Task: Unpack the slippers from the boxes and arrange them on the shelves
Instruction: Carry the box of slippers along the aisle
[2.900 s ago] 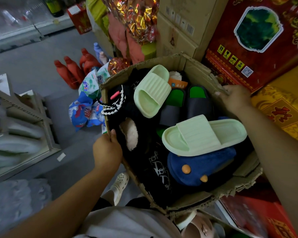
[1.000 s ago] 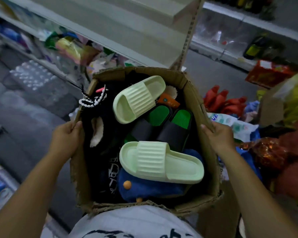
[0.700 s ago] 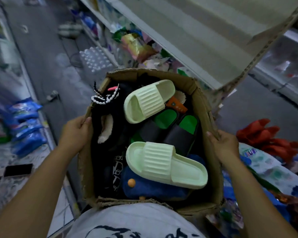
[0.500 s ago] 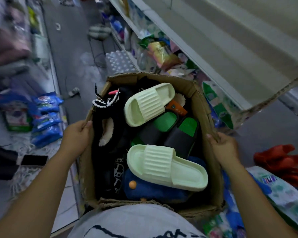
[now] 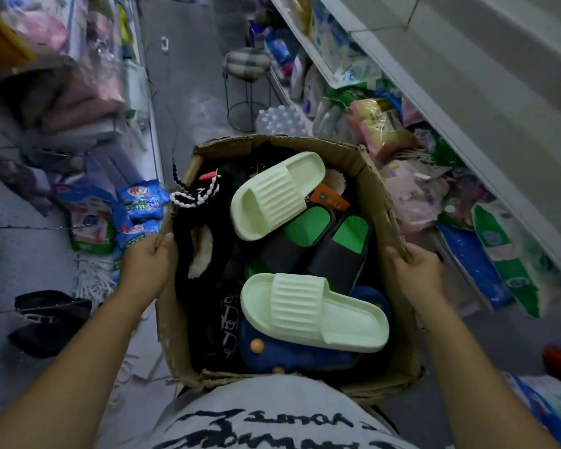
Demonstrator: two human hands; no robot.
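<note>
I carry an open cardboard box (image 5: 374, 183) against my body. My left hand (image 5: 146, 264) grips its left rim and my right hand (image 5: 415, 270) grips its right rim. Inside lie two pale green slides, one at the back (image 5: 272, 192) and one at the front (image 5: 308, 311). Between them sits a black pair with green insoles (image 5: 324, 241). A blue plush slipper (image 5: 292, 354) lies under the front slide. Black fuzzy slippers (image 5: 208, 241) with a black-and-white cord fill the left side.
A grey aisle floor (image 5: 188, 92) runs ahead, with a round stool (image 5: 246, 64) and a pack of water bottles (image 5: 280, 119) on it. White shelves (image 5: 467, 102) with packaged goods line the right. Blue bags (image 5: 136, 205) and stacked goods lie along the left.
I have turned with the box from the stacked cartons round to face down the aisle. Both hands keep the same grip on the rims, and the slippers have not shifted.
</note>
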